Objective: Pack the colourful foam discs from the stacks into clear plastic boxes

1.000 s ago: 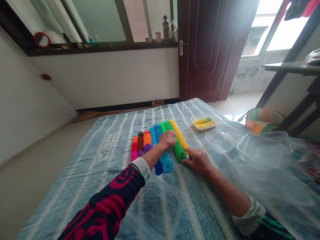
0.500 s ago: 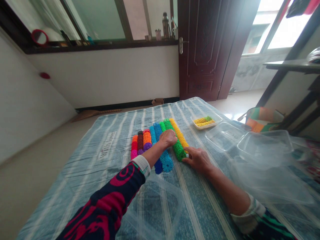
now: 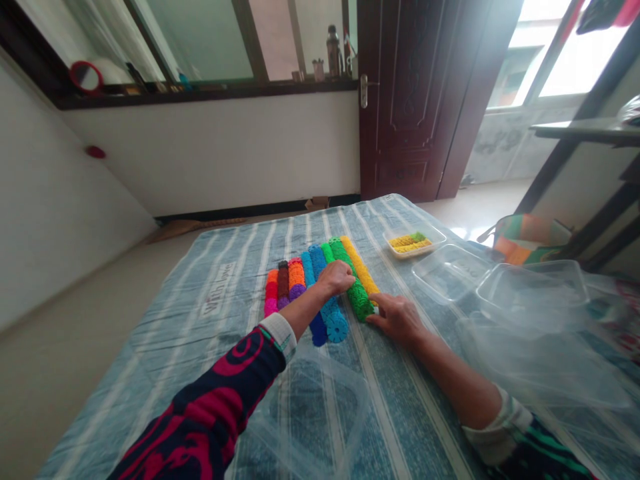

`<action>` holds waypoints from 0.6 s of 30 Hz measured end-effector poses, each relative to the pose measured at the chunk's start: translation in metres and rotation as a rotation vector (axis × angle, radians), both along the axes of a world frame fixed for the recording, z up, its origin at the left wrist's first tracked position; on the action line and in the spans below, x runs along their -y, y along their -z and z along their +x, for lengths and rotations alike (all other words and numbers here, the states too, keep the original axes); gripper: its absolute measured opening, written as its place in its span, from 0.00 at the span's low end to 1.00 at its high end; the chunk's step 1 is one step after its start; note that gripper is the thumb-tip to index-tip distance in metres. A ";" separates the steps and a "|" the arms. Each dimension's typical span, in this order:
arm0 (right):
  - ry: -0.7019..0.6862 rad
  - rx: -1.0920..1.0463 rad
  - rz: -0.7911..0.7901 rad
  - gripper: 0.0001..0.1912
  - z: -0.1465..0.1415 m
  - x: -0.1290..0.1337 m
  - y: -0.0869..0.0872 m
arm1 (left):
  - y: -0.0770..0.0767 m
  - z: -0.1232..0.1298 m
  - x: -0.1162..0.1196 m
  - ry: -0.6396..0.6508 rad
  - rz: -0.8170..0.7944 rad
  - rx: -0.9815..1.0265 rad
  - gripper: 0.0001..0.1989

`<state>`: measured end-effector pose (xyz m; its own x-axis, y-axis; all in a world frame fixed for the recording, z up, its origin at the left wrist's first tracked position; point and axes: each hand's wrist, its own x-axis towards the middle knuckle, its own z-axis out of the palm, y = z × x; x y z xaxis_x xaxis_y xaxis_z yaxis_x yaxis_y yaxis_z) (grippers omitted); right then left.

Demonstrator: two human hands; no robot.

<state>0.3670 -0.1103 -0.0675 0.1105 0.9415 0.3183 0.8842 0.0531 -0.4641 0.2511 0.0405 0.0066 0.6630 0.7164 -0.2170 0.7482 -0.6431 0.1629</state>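
Observation:
Rows of coloured, notched plastic discs lie side by side on the striped bedsheet [image 3: 165,320]. From the left they run red-orange and pink, brown, orange and purple, blue, then green [image 3: 357,293] and yellow [image 3: 357,260]. My left hand [image 3: 336,279] is curled over the blue and green rows, against the long green row's left side; its fingertips are hidden. At the near ends of the green and yellow rows, my right hand [image 3: 397,317] has thumb and forefinger closed around a small white piece [image 3: 375,310]. The light blue row's end disc [image 3: 337,329] faces me.
A clear tub [image 3: 410,245] with yellow and green discs stands at the back right. Clear lids and trays [image 3: 533,293] lie on the right, and another clear plastic container [image 3: 310,413] sits in front of me. A dark red door [image 3: 410,100] is behind the bed.
Both hands stay at almost the same spots on the rows. The whole view has shifted very slightly; nothing has visibly been taken or let go.

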 end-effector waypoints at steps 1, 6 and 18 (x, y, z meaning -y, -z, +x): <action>-0.003 0.002 0.000 0.17 0.000 0.000 0.000 | 0.001 0.000 0.001 0.002 0.011 -0.001 0.17; 0.007 0.021 -0.001 0.17 -0.001 0.001 0.000 | 0.001 -0.002 0.005 0.008 0.075 -0.004 0.16; 0.010 0.049 0.000 0.15 -0.002 0.000 -0.001 | -0.013 -0.015 0.032 0.100 0.120 -0.025 0.12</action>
<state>0.3654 -0.1104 -0.0664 0.1040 0.9405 0.3235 0.9063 0.0443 -0.4203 0.2359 0.0089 0.0200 0.7277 0.6689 -0.1515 0.6825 -0.7282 0.0629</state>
